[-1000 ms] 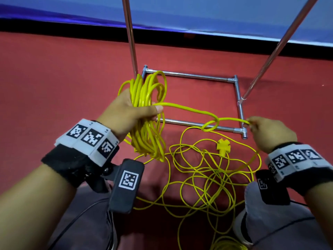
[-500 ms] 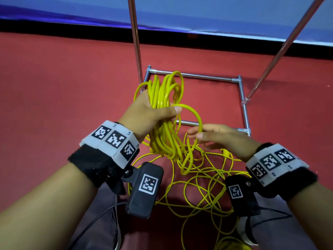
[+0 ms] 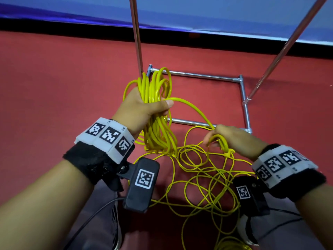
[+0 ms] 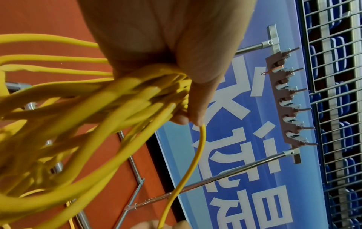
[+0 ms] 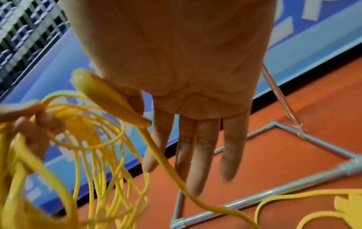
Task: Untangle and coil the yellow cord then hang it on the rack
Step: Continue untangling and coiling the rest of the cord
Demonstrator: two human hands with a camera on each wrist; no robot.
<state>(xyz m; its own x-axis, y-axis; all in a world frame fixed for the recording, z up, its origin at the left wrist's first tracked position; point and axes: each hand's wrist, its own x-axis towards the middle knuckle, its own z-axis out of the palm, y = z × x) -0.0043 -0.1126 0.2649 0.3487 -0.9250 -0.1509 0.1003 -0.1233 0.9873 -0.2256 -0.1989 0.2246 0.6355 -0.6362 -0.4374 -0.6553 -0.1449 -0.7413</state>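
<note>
Red floor [image 3: 54,87] shows; left hand [image 3: 144,107] hides yellow cord [image 3: 158,127] middle.

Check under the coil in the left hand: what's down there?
Under the coil gripped by the left hand: loose cord loops on the red floor and the rack base bar. Whatever lies directly beneath the bundle is hidden.

The coil [image 3: 158,112] sits in the left hand [image 3: 142,109], left of the right hand [image 3: 234,139] — loose cord [image 3: 203,179] below, the rack [image 3: 242,100] base apparently behind.
</note>
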